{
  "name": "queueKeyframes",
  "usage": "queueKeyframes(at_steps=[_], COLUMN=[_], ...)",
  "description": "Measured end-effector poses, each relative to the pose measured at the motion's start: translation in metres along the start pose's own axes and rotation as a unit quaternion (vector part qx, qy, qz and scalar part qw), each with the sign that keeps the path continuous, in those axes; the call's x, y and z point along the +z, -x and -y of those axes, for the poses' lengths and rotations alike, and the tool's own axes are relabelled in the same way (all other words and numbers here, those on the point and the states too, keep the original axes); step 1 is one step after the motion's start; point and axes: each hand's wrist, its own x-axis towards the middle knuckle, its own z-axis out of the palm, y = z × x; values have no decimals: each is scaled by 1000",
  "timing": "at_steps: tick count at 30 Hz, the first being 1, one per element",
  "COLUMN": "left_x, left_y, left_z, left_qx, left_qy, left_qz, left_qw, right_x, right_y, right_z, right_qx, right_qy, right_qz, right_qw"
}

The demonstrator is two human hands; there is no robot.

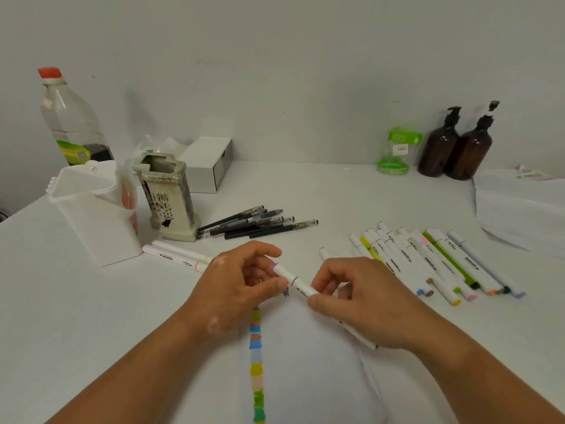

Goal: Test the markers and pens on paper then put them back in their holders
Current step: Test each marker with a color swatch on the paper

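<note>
- Both hands meet over the middle of the tabletop on one white marker (298, 283) with a purple band. The left hand (238, 286) pinches the cap end between thumb and forefinger, and the right hand (363, 301) curls thumb and fingers round the barrel.
- A purple dab (286, 292) sits at the top of the swatch column (256, 356) on the paper (305, 377) by the near edge. So this reads as the cap going back on, though a cap coming off can't be ruled out.
- To do it well, keep cap and barrel in one line and push straight until it seats. Smooth plastic slips, so the pinch wants to be firm.
- After that it likely belongs in the white plastic holder (91, 215), a boxy matte tub at the far left. It stands beside the crackled ceramic holder (168, 197) with inked characters.
- Two capped markers (177, 255) lie just in front of that tub.
- A fan of slim white markers (428, 258) lies toward the right edge, coloured tips showing.
- Black pens (256, 224), thin and dark-barrelled, lie heaped beside the ceramic holder.
</note>
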Motion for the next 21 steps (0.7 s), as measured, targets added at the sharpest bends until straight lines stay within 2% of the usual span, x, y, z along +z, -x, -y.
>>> queueKeyframes(at_steps=[2,4,7,9,17,21], left_x=[-4,-7,-6,-4,-29,-40], left_y=[1,3,6,9,61,88], left_z=[2,2,1,2,14,19], left_qx=[43,84,76,71,61,32], left_qy=[-135,-228,-306,-361,-391,-381], left_qz=[-19,8,111,140,66,9], left_qw=[990,970,942,919,916,924], right_x=[-1,0,11,19,22,27], right_y=[-3,-7,-15,-18,-19,-24], right_z=[-4,-8,-11,-14,-23,0], right_qx=[32,74,95,92,69,-8], right_qy=[43,97,197,244,269,196], right_qz=[-88,-137,-143,-145,-145,-150], right_qw=[995,983,965,955,950,969])
